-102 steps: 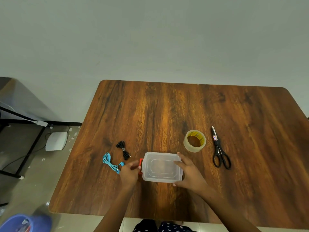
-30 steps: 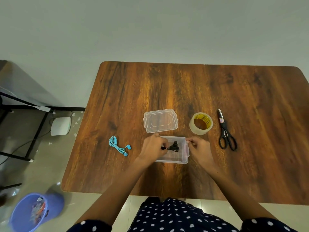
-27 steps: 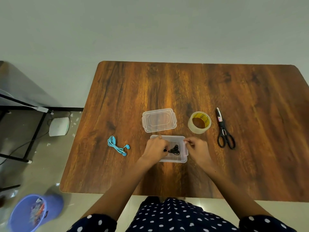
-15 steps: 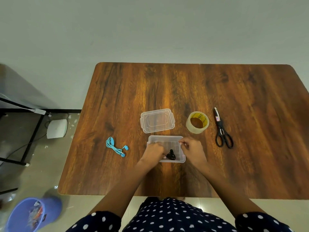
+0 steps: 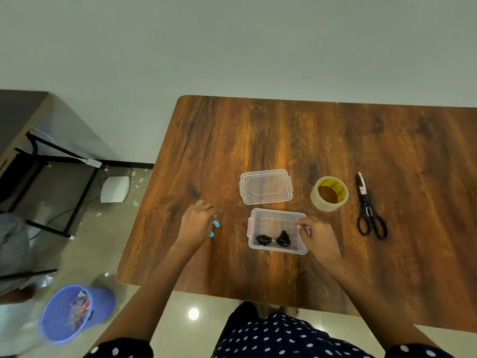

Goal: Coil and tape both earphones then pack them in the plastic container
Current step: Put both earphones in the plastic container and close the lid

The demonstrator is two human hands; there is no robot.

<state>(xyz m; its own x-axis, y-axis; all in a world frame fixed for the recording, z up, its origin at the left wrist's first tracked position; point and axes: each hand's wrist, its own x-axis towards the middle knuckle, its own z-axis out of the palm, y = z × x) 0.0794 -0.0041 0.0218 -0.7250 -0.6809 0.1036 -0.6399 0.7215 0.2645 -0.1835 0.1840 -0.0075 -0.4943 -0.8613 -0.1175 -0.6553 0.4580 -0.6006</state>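
Note:
The clear plastic container stands open near the table's front edge, and the coiled black earphones lie inside it. Its clear lid rests flat just behind it. My right hand pinches the container's right rim with thumb and fingertips. My left hand is out to the left of the container, fingers curled down over the coiled blue earphones. Only the two blue buds show beside my palm; the coil itself is hidden under the hand.
A roll of clear tape stands right of the lid, with black scissors further right. The wooden table meets the wall behind. A blue bin and a black metal frame are on the floor to the left.
My left hand let go of the black earphones inside the container and moved left onto the blue earphones. My right hand stayed at the container's right rim.

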